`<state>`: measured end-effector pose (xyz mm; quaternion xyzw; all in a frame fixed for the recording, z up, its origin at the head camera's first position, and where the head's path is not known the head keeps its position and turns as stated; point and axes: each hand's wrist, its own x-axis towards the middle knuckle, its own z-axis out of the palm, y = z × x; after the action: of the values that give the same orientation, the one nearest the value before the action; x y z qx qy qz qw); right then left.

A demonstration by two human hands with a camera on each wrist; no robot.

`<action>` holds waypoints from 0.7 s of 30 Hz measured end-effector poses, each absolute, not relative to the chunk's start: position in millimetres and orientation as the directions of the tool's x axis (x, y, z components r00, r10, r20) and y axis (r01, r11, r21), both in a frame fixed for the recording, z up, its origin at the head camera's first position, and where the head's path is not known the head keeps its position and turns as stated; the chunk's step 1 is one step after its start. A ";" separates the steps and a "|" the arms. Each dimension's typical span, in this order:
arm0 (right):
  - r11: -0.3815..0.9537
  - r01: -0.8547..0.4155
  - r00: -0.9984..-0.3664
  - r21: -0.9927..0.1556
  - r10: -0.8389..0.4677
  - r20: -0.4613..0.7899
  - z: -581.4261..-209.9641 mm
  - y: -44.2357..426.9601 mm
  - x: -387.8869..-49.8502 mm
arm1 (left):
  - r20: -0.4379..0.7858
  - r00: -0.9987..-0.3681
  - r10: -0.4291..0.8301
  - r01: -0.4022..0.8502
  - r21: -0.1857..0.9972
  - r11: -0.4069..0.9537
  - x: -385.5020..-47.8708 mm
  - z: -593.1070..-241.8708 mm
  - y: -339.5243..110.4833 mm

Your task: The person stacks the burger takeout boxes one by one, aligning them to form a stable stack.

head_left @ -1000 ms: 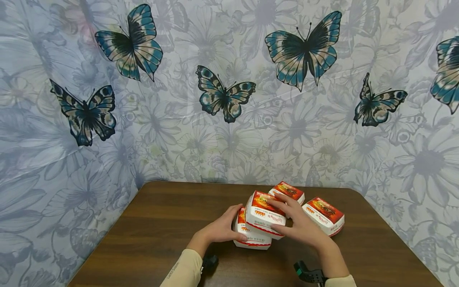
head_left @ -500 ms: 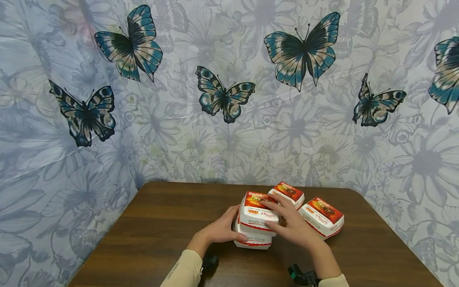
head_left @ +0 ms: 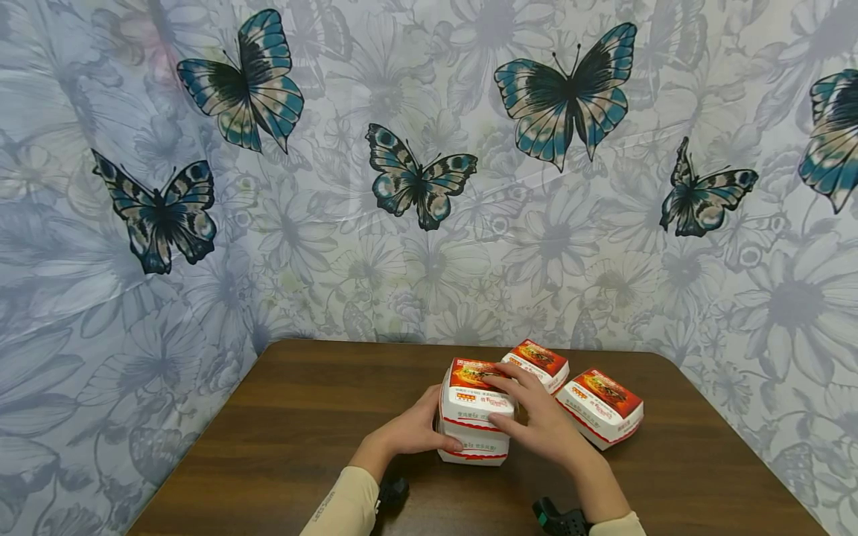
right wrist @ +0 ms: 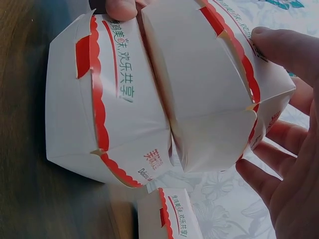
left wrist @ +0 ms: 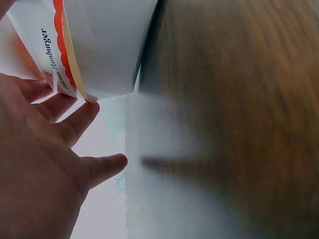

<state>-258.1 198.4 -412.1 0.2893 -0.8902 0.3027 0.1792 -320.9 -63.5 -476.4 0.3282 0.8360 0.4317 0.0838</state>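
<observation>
Two red and white burger boxes are stacked near the middle of the table, the upper box (head_left: 477,406) on the lower box (head_left: 473,451). My left hand (head_left: 412,426) holds the lower box from the left, thumb at its front; in the left wrist view its fingers lie along a box (left wrist: 104,50) and one finger sticks out free. My right hand (head_left: 546,424) grips the upper box from the right, thumb on the front, fingers over the top. In the right wrist view the upper box (right wrist: 204,84) sits against the lower box (right wrist: 124,99).
Two more such boxes lie on the brown table (head_left: 322,402): one box (head_left: 538,360) behind the stack, another box (head_left: 601,406) to its right. A wall cloth (head_left: 429,283) with butterflies hangs behind the table.
My right hand and the upper box have moved left, so that box now lines up over the lower one. The right-hand loose box shows more of its left side. My left hand has stayed put.
</observation>
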 end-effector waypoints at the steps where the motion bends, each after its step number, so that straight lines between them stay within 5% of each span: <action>1: 0.650 -0.623 -0.768 -0.434 -0.406 0.494 -412.2 198.2 -258.3 | 0.148 -0.768 0.623 0.481 0.775 0.409 -321.3 -476.4 -63.3; 15: 0.625 -0.624 -0.774 -0.468 -0.412 0.481 -411.8 197.2 -256.0 | 0.171 -0.760 0.627 0.503 0.766 0.401 -321.6 -473.5 -61.2; 21: 0.628 -0.631 -0.767 -0.456 -0.416 0.488 -412.1 197.5 -256.4 | 0.091 -0.796 0.599 0.446 0.756 0.478 -321.1 -463.2 -69.5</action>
<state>-256.4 197.5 -412.1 0.2955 -0.8859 0.3143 0.1703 -321.1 -69.5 -463.2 0.3057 0.8547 0.4092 0.0931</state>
